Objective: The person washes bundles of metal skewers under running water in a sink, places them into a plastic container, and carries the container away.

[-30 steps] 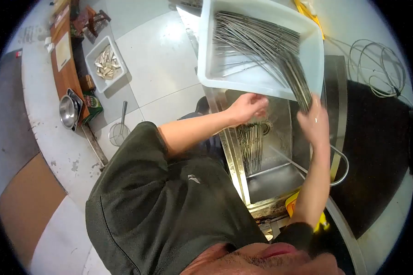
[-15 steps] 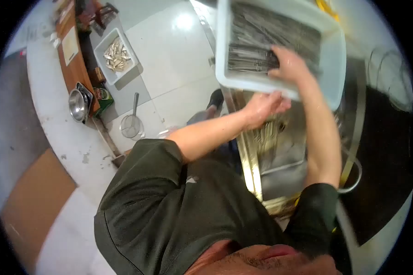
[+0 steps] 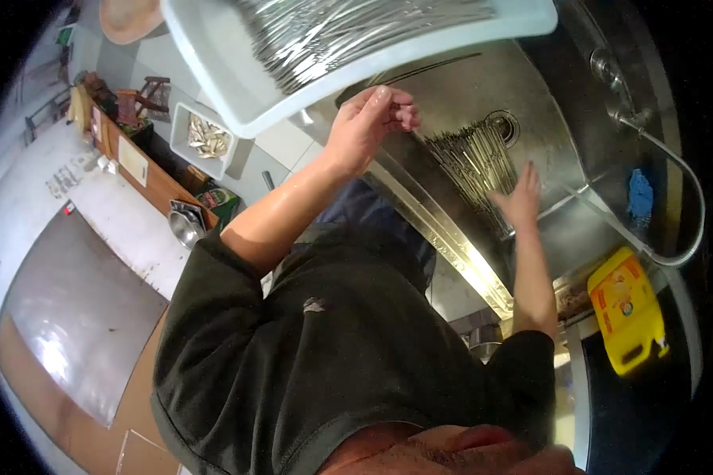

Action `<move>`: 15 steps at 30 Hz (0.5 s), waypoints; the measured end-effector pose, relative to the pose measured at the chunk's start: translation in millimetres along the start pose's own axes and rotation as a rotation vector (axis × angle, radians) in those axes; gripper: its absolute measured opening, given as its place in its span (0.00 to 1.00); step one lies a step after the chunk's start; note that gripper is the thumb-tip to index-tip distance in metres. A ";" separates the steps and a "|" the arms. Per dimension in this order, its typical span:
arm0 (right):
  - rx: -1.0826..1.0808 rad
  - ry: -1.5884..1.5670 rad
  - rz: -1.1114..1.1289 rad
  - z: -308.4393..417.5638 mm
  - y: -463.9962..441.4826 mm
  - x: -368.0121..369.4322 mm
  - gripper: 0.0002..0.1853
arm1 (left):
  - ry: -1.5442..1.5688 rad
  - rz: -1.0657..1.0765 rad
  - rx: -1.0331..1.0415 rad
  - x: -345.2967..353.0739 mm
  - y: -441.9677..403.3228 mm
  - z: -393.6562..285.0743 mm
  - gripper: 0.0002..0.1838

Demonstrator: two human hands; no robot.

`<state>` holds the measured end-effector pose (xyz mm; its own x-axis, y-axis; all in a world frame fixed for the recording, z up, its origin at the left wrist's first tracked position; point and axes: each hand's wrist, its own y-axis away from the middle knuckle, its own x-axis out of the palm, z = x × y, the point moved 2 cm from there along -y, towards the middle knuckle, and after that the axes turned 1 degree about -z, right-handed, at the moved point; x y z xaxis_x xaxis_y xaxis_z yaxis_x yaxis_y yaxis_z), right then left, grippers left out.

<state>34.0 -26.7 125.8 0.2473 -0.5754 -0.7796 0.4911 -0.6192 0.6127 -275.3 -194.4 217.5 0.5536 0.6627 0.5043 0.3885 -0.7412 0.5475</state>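
My left hand (image 3: 364,131) hovers beside the near edge of a pale plastic tub (image 3: 245,111), its fingers curled in and nothing visible in them. Many thin metal skewers (image 3: 341,36) lie in that tub. Lower right, my right hand (image 3: 521,199) is open with fingers spread, at the side of a pile of wet metal skewers (image 3: 467,166) in the steel sink (image 3: 539,103). Whether its thumb touches the pile I cannot tell.
A drain (image 3: 501,127) sits at the pile's far end. Right of it are a hose (image 3: 693,190), a blue cloth-like item (image 3: 640,194) and a yellow jug (image 3: 627,309). On the left, a white tub (image 3: 178,142) holds small fish (image 3: 207,138). A metal bowl (image 3: 184,228) stands nearby.
My right hand has come out of the skewer tub and down to the pile in the sink. My left hand appears farther left and higher. The view has turned, showing more of the sink.
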 end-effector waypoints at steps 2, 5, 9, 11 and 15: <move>-0.028 0.095 0.082 -28.0 -1.2 55.8 0.62 | -0.093 0.028 -0.033 8.8 -4.4 16.1 0.21; -0.075 0.135 0.094 -38.8 -13.8 96.3 0.67 | -0.184 0.039 -0.119 24.5 -15.2 36.8 0.17; -0.139 -0.075 -0.154 -53.9 -26.2 109.9 0.59 | -0.413 0.029 -0.204 47.4 -29.3 65.1 0.15; -0.149 -0.157 -0.212 -75.3 -32.6 120.6 0.50 | -0.527 0.061 -0.254 61.4 -37.5 77.2 0.15; -0.119 -0.197 -0.121 -102.9 -79.3 124.9 0.32 | -0.728 0.124 -0.320 92.2 -51.5 98.1 0.17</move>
<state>111.8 5.5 -33.6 0.0192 -0.6010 -0.7991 0.6046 -0.6295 0.4880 -172.1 -105.7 170.2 0.9629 0.2601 0.0725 0.1243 -0.6651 0.7363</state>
